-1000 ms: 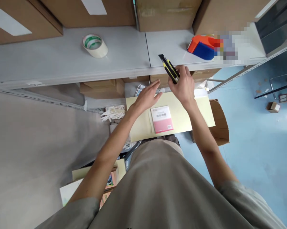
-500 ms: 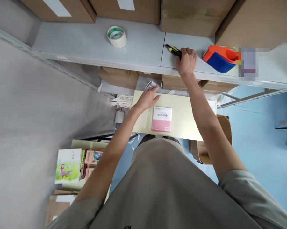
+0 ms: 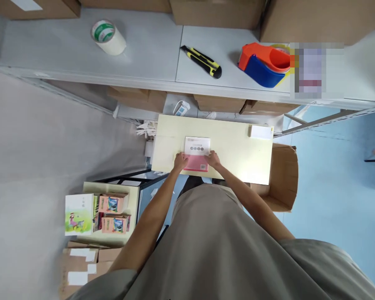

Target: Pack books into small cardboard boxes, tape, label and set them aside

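A small white-and-pink booklet (image 3: 197,151) lies on a pale yellow table (image 3: 237,150) below me. My left hand (image 3: 180,161) grips its near left corner and my right hand (image 3: 212,159) grips its near right corner, fingers curled on the edges. A yellow-and-black utility knife (image 3: 202,61) rests alone on the grey shelf (image 3: 150,58) above the table, well away from both hands.
On the shelf are a roll of tape (image 3: 108,36) at the left and an orange-and-blue tape dispenser (image 3: 263,63) at the right, with cardboard boxes behind. A small white box (image 3: 261,131) sits on the table's far right. An open carton (image 3: 282,177) and stacked books (image 3: 95,212) stand on the floor.
My right hand set the utility knife down on the shelf and came back down. Both hands moved onto the booklet's near corners.
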`<state>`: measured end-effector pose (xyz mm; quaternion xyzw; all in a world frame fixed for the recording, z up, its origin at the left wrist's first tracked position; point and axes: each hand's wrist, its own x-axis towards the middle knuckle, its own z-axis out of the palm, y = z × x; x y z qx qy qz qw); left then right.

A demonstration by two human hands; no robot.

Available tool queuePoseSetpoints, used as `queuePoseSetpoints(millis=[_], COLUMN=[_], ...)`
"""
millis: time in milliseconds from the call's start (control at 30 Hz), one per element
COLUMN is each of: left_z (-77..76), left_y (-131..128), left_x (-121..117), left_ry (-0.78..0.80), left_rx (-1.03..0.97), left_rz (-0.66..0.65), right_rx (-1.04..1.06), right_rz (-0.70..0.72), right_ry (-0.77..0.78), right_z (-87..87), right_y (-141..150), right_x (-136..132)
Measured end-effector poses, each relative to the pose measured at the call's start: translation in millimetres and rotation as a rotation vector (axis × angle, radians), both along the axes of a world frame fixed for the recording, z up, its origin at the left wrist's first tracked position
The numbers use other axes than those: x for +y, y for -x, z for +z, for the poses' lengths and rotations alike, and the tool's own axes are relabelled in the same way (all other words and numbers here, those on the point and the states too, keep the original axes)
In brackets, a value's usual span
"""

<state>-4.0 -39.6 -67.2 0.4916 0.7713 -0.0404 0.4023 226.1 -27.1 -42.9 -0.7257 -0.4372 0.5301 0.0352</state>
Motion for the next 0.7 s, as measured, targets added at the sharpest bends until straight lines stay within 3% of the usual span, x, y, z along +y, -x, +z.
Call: queuePoseSetpoints(millis=[133, 300, 467, 600, 700], left_z=[-4.9, -10.0, -7.0, 7.4, 26.2], left_y=[-25.8, -74.2, -112.8, -113.1, -104.4], left_x=[-4.2, -7.1, -5.5, 7.7, 26.3], left_ry=[0.008, 0.005, 0.031, 0.06, 0.027], left_rx=[-0.004, -0.096, -0.261, -0.426, -0.495], left_rz=[0.087, 0.174, 0.274, 0.374, 0.438], right_rx=[0.078, 0.219, 0.335, 0.382, 0.511], right_rz=[-0.127, -0.242, -0.267, -0.216, -0.172], right_ry=[0.043, 0.027, -0.042, -0.094, -0.136], right_z=[-18.1, -20.2, -6.7, 9.9, 31.3], right_y=[-28.2, -64.1, -79.0, -91.3, -108.5], right_x=[-7.6, -7.2, -6.6, 7.7, 22.2])
